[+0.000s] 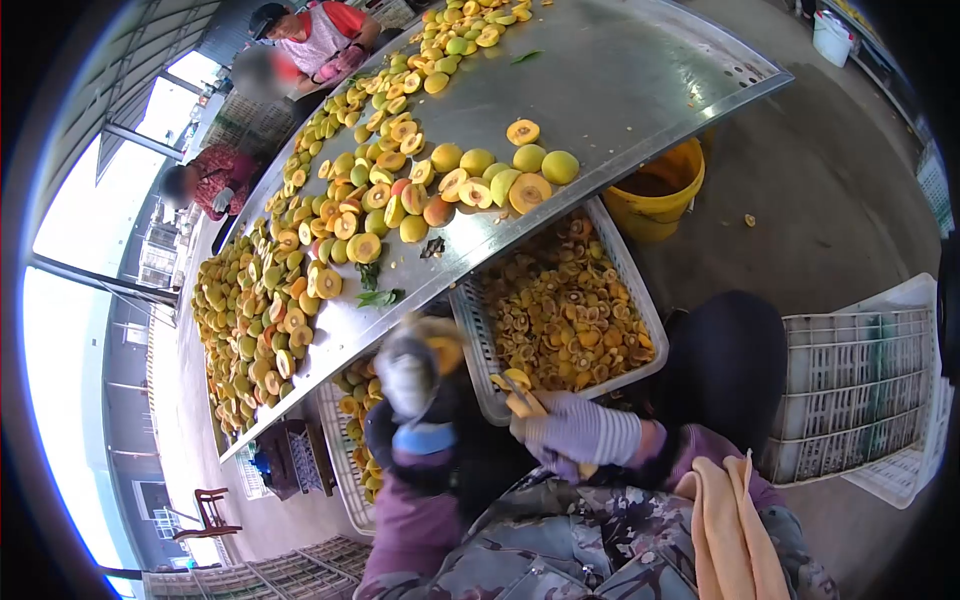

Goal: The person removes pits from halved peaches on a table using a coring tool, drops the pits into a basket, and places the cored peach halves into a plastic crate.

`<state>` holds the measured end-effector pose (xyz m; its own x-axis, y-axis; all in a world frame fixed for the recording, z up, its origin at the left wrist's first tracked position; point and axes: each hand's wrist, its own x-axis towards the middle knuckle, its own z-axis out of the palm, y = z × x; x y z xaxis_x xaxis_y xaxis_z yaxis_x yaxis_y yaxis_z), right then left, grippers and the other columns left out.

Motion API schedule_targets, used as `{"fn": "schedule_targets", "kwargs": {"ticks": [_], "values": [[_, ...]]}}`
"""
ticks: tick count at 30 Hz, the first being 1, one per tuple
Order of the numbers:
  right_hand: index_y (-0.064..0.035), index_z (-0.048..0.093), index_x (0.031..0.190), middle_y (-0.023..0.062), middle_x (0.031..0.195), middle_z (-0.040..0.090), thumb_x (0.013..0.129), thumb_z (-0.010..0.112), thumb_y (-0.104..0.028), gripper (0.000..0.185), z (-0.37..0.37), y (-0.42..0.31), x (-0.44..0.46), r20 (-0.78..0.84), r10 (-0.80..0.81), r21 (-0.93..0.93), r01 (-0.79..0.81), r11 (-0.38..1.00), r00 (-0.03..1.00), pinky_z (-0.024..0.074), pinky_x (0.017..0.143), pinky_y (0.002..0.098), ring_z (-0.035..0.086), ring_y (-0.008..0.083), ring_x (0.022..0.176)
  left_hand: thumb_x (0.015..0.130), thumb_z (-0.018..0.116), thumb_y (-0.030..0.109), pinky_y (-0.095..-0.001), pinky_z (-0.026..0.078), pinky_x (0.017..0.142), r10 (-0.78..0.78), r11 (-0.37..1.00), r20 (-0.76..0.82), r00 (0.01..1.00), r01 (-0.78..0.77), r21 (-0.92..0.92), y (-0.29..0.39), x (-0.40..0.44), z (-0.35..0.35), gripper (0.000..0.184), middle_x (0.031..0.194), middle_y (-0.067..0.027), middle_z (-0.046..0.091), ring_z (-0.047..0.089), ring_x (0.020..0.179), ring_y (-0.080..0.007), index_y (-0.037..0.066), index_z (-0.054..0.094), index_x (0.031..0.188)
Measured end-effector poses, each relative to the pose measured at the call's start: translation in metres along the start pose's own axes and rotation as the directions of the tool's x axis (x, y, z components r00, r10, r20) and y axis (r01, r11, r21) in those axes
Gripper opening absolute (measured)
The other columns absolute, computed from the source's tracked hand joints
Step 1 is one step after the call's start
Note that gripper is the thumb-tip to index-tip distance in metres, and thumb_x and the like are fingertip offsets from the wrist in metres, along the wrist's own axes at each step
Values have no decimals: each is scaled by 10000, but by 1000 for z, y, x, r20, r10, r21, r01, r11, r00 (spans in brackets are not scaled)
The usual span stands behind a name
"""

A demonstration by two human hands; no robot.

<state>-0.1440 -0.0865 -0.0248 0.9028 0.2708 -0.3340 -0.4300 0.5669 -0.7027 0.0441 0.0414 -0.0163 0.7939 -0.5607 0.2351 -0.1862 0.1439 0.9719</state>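
My left hand [410, 378], in a pale glove and smeared by motion, is closed around a blurred orange peach half [446, 352] beside the table edge. In my right hand [578, 432], gloved in striped grey-lilac knit, is a wooden-handled knife [524, 402]. A yellow bit of fruit [510, 380] shows at its tip; the blade's shape is hard to make out. Below the hands' far side stands a white crate [655, 325] full of fruit pits and scraps [570, 320]. Whole and halved peaches [385, 195] are heaped on the metal table [610, 85].
A second crate [345, 470] with peach halves stands left of my legs. At right are a yellow bucket [655, 205] under the table edge and stacked crates [850, 390]. Two people [330, 45] work across the table. A wooden chair [210, 515] stands at lower left.
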Motion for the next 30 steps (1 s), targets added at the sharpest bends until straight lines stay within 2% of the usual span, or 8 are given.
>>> {"fn": "schedule_targets", "kwargs": {"ticks": [2, 6, 8, 14, 16, 20, 25, 30], "values": [[-72, 523, 871, 23, 580, 519, 905, 563, -267, 202, -20, 16, 29, -69, 290, 610, -190, 770, 955, 351, 343, 236, 450, 119, 367, 872, 615, 343, -290, 487, 627, -20, 761, -279, 960, 195, 619, 41, -9, -51, 381, 714, -132, 672, 622, 650, -172, -33, 671, 847], [-67, 514, 844, 19, 575, 511, 900, 562, -258, 204, -21, 18, 28, -192, 162, 436, -63, 897, 968, 357, 348, 264, 454, 130, 368, 787, 673, 252, -421, 490, 808, 55, -244, -162, 985, 171, 955, 91, -20, -108, 243, 998, -170, 671, 636, 888, -355, 94, 680, 971], [-64, 513, 839, 17, 575, 510, 894, 569, -258, 210, -26, 15, 27, -205, 129, 412, -34, 911, 970, 360, 351, 273, 459, 131, 374, 749, 694, 163, -403, 458, 905, 183, -120, -101, 978, 124, 985, 82, -8, -118, 285, 1115, -163, 627, 589, 1030, -343, 83, 656, 1020], [-34, 523, 826, 47, 574, 526, 886, 579, -286, 265, -50, 24, 16, -427, 23, 325, 130, 937, 904, 429, 370, 299, 502, 156, 401, 748, 582, 4, -343, 469, 877, -14, 448, 199, 980, -172, 877, 59, 90, 35, 397, 1086, -173, 641, 619, 1023, -295, 46, 615, 1142], [-28, 531, 826, 43, 585, 532, 894, 577, -298, 282, -50, 20, 11, -474, 22, 312, 144, 939, 880, 435, 394, 290, 502, 143, 415, 737, 593, 132, -370, 448, 928, -221, 464, 220, 950, -96, 881, 37, 122, 76, 486, 1189, -149, 592, 563, 1093, -324, 112, 564, 1223], [-11, 544, 893, 39, 608, 538, 915, 550, -242, 233, -49, 3, -1, -528, -156, 86, 235, 968, 835, 445, 448, 267, 521, 134, 463, 715, 561, 157, -455, 342, 1044, -44, 72, 676, 736, -672, 737, -11, 170, 124, 622, 1310, -128, 525, 415, 1240, -397, 168, 476, 1331], [3, 531, 995, 47, 666, 557, 912, 566, -217, 238, -53, -5, -8, -531, -157, 95, 242, 966, 833, 457, 511, 275, 536, 127, 544, 728, 563, 161, -438, 404, 976, -386, 113, 606, 695, -617, 779, -29, 201, 135, 483, 1118, -174, 600, 478, 1163, -387, 117, 544, 1209], [12, 511, 1022, 72, 681, 559, 898, 587, -206, 262, -50, -6, -6, -508, -143, 32, 184, 982, 850, 471, 548, 329, 566, 172, 586, 719, 622, 79, -403, 460, 904, -100, 162, 579, 809, -561, 812, -28, 178, 119, 275, 1024, -187, 620, 559, 1064, -329, 56, 525, 975]]}}
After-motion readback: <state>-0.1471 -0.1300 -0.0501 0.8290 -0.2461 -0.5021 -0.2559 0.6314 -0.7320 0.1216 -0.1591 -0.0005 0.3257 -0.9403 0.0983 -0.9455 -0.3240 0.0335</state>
